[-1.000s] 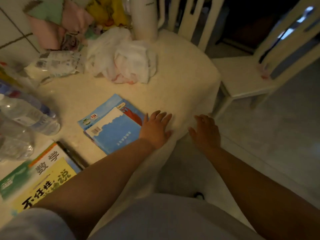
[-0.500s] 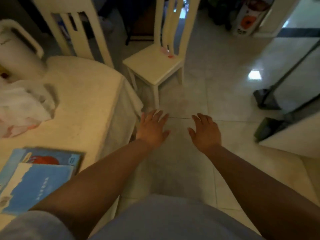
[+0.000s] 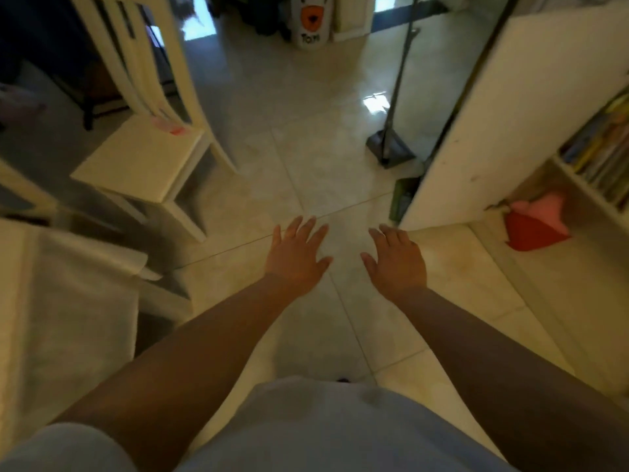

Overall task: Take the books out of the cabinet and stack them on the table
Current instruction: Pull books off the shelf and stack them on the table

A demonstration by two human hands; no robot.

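Both my left hand [image 3: 295, 254] and right hand [image 3: 396, 258] hang wide and empty over the floor, free to reach the books [image 3: 600, 151] shelved in the cabinet [image 3: 503, 114] at my right.

Setting: home, dining area beside a bookshelf.

Glossy cream floor tiles [image 3: 306, 107] fill the centre of the frame. Upper left: white slat-back dining chair [image 3: 143, 155] with a small pink item on its seat. Left edge: table [image 3: 64, 301] under a pale cloth. Right: white cabinet [image 3: 503, 117], its shelf packed with upright books [image 3: 602, 148]; a red-and-pink object [image 3: 534, 223] sits in the compartment below. A broom or mop [image 3: 391, 144] stands just beside the cabinet side, centre right. Top centre: white bag or bin [image 3: 311, 20] with orange print, detail blurred. Lighting dim, domestic.
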